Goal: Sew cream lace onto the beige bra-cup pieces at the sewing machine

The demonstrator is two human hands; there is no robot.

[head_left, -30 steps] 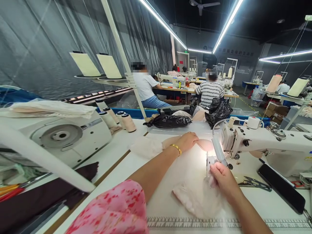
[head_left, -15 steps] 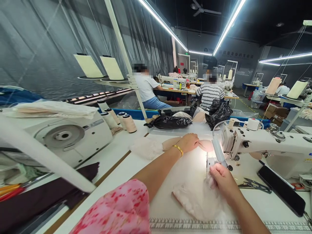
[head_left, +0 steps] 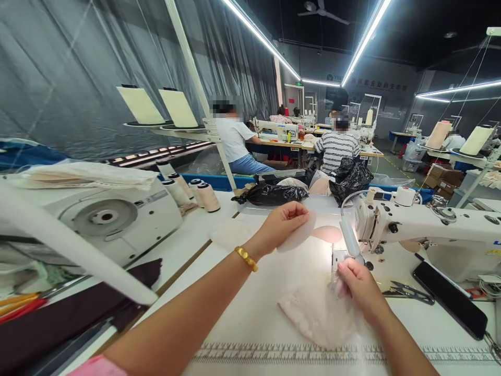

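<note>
Raised over the white table, my left hand (head_left: pixel 278 227), with a gold bracelet at the wrist, pinches a thin, pale, rounded fabric piece (head_left: pixel 299 236). A similar pinkish-beige piece (head_left: pixel 327 234) lies flat just right of it. Beside the needle area of the white sewing machine (head_left: pixel 430 224), my right hand (head_left: pixel 362 287) is closed on a sheer whitish fabric (head_left: pixel 319 318), which spreads over the table toward me. A lit work lamp (head_left: pixel 349 237) partly hides the needle area. More pale fabric (head_left: pixel 230 234) lies left of my left hand.
Thread snips (head_left: pixel 413 292) and a black phone (head_left: pixel 450 300) lie right of my right hand. A ruler strip (head_left: pixel 289 354) runs along the near edge. Thread cones (head_left: pixel 207 197) and a second machine (head_left: pixel 113 219) stand left. Black bags (head_left: pixel 274 195) lie behind; co-workers sit beyond.
My left hand has lifted from the table and drawn back left, bringing up one pale fabric piece. My right hand stays on the sheer fabric by the machine.
</note>
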